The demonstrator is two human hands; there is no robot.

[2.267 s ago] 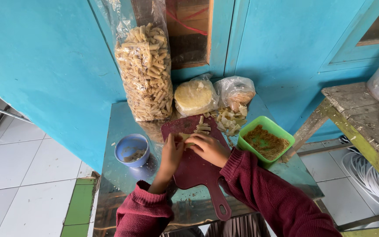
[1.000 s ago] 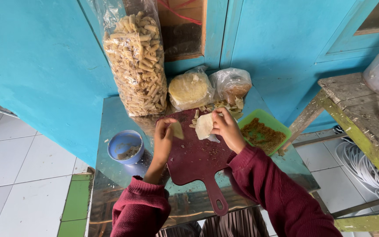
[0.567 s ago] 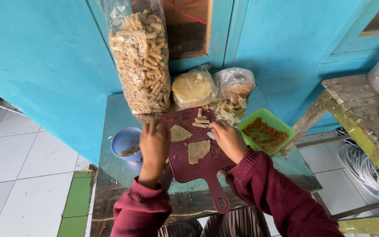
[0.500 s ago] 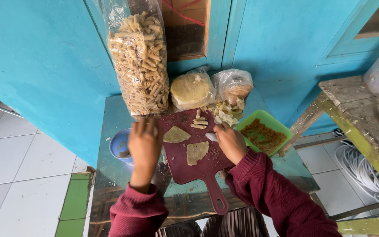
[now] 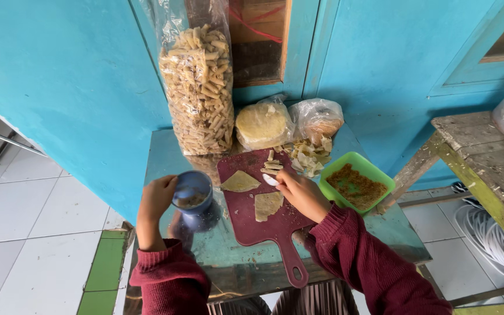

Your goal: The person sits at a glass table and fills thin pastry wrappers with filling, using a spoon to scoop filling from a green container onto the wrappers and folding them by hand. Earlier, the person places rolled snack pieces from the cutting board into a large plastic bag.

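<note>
A maroon cutting board [image 5: 251, 220] lies on the small teal table [image 5: 392, 233]. Two pale triangular wrapper pieces rest on it, one [image 5: 239, 182] at the left and one [image 5: 267, 205] in the middle. Several small rolled pieces [image 5: 272, 165] sit at the board's far edge. My left hand [image 5: 156, 198] touches the rim of a blue cup [image 5: 193, 200] left of the board. My right hand [image 5: 302, 193] rests on the board's right side, fingertips pinching a small white utensil [image 5: 270, 179]. A green tub of brown filling [image 5: 356, 186] stands right of the board.
A tall clear bag of tube snacks [image 5: 198, 87] leans on the teal wall. Two smaller bags, one of yellow rounds [image 5: 262, 125] and one knotted [image 5: 318, 119], sit behind the board with loose wrapper scraps [image 5: 309, 156]. A worn wooden bench [image 5: 485, 163] stands right; white cable coils [image 5: 497, 239] lie on the floor.
Both hands held wrapper pieces, then laid them on the board. My left hand moved left to the blue cup. My right hand stayed at the board's right side.
</note>
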